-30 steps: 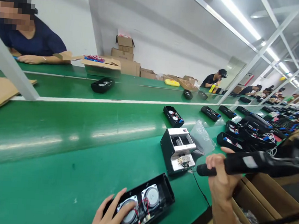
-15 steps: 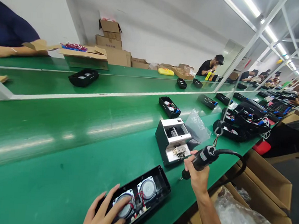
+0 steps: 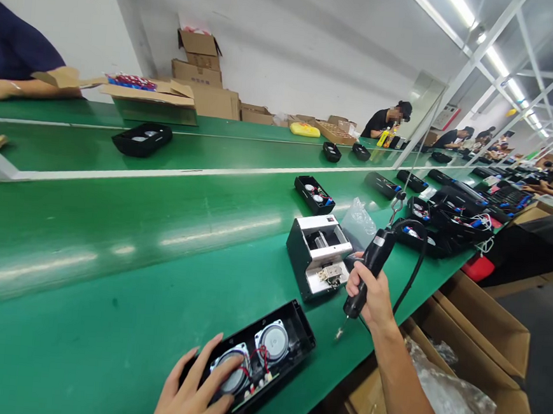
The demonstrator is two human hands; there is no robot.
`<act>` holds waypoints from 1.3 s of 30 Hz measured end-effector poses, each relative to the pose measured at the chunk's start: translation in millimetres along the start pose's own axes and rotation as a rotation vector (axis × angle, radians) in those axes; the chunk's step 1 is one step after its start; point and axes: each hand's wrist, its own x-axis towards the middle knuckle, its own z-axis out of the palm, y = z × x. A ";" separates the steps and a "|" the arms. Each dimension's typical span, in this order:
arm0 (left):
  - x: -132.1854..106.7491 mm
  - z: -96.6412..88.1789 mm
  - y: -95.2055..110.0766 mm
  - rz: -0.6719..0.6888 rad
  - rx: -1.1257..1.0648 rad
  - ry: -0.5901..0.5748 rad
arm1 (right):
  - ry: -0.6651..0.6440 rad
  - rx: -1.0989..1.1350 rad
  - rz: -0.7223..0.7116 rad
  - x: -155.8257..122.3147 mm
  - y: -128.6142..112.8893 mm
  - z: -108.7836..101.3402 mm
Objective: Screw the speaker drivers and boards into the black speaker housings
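Note:
A black speaker housing [image 3: 291,326] with two round speakers and red wires lies at the near edge of the green table [image 3: 105,321]. My left hand [image 3: 195,392] rests flat on its left end, fingers spread over the left speaker. My right hand [image 3: 370,294] is closed round a black electric screwdriver [image 3: 370,268], held almost upright with its bit pointing down, just right of the housing. The tool hangs from a hook and cable above. A black and white screw feeder box [image 3: 318,255] stands just beyond the housing.
More black housings [image 3: 313,194] lie further along the table and on the conveyor [image 3: 141,139]. A clear plastic bag [image 3: 364,223] lies beside the feeder. Open cardboard boxes [image 3: 480,350] stand at my right. Other people work along the line, one arm at the far left [image 3: 8,87].
My right hand has swung the screwdriver from level to nearly upright and brought it closer to the housing. The camera view has turned left and down. My left hand stays on the housing.

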 end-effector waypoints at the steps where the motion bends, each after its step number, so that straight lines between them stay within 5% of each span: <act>1: -0.1 0.0 0.2 0.003 0.004 0.000 | -0.018 0.040 0.020 -1.8 -3.5 1.6; 10: 9.9 -7.8 6.5 0.027 0.046 -0.041 | 0.000 0.187 -0.153 -32.5 -7.3 28.4; 20: -0.7 -1.4 2.3 0.047 0.111 -0.036 | -0.188 0.037 -0.332 -58.2 -8.4 40.5; 33: 8.5 -7.9 8.2 -0.001 0.021 -0.035 | -0.253 -0.128 -0.318 -76.2 14.2 47.7; 36: 6.5 -6.2 6.6 0.005 0.028 -0.018 | -0.233 -0.116 -0.352 -67.6 8.4 44.3; 39: 5.5 -5.8 5.6 0.025 0.063 -0.034 | -0.035 -0.029 -0.489 -46.5 -16.8 41.9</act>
